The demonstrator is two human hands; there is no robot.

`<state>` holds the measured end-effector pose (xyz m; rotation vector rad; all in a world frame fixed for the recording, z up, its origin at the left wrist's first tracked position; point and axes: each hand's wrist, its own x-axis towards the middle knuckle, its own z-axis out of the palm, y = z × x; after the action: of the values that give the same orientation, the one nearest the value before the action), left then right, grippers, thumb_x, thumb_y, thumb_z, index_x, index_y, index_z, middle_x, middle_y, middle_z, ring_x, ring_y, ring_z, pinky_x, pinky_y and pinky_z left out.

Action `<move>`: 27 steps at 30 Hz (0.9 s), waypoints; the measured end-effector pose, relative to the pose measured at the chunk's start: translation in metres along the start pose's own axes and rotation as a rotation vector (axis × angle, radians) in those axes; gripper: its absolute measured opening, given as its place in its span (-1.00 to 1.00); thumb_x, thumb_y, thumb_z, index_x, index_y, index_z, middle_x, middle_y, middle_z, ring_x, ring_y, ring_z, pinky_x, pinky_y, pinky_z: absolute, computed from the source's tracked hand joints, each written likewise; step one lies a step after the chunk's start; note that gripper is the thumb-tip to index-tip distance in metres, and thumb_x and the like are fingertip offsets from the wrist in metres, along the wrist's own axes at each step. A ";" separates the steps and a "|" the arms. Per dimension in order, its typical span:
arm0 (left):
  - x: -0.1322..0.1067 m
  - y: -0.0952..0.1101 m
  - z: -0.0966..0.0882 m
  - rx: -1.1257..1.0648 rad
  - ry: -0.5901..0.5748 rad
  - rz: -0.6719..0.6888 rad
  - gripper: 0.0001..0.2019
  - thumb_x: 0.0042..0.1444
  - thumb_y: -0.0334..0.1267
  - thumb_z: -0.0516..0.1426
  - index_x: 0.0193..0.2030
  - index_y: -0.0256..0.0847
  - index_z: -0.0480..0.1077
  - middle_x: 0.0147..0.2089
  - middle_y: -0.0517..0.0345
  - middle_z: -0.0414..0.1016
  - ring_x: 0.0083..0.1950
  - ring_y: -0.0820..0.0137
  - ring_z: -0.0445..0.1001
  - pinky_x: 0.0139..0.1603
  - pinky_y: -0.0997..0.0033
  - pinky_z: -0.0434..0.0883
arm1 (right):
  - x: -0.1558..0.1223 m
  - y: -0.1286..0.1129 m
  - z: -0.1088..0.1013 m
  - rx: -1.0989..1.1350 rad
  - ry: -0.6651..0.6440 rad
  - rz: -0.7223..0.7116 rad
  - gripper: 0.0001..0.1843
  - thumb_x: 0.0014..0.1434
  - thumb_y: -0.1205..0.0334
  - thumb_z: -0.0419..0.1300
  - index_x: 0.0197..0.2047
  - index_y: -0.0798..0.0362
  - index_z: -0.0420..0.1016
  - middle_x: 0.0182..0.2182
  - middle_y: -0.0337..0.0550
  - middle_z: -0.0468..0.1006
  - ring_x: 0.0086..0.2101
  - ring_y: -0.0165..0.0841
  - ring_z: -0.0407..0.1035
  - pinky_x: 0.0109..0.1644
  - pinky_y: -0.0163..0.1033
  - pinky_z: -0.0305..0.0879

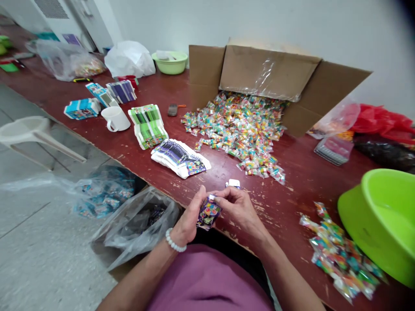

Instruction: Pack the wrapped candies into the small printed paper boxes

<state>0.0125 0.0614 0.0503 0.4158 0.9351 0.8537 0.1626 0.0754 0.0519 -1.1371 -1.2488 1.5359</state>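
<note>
A small purple printed candy box (208, 212) is held between my two hands, just over the table's front edge. My left hand (188, 218), with a pale bead bracelet at the wrist, grips its left side. The fingertips of my right hand (241, 209) pinch at the white flap on its top. Just beyond lies another small box with a white end (233, 183). A fanned stack of flat purple boxes (180, 157) rests past my left hand, with a green stack (148, 125) behind it.
Wrapped candies (243, 129) spill from a tipped cardboard box (269, 71). More candies (340, 255) lie by a green basin (382, 216) on the right. A white mug (116, 119) stands at the left. Below the table edge sits a bag-lined carton (142, 229); a white stool (29, 129) is farther left.
</note>
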 end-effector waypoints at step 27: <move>-0.037 0.027 -0.205 1.179 0.972 0.310 -0.46 0.18 0.11 0.00 0.12 -0.21 0.44 -0.15 -0.02 0.58 -0.14 0.12 0.51 -0.11 0.19 0.42 | 0.050 0.054 -0.099 -1.269 0.075 -0.076 -0.28 -0.09 -0.08 0.42 0.11 0.01 0.41 0.10 0.13 0.37 0.03 0.11 0.26 -0.05 0.06 0.27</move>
<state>-0.1824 0.0403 -0.0259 1.2286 2.3241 0.6814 0.2431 0.1373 -0.0181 -1.8106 -2.2512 0.4909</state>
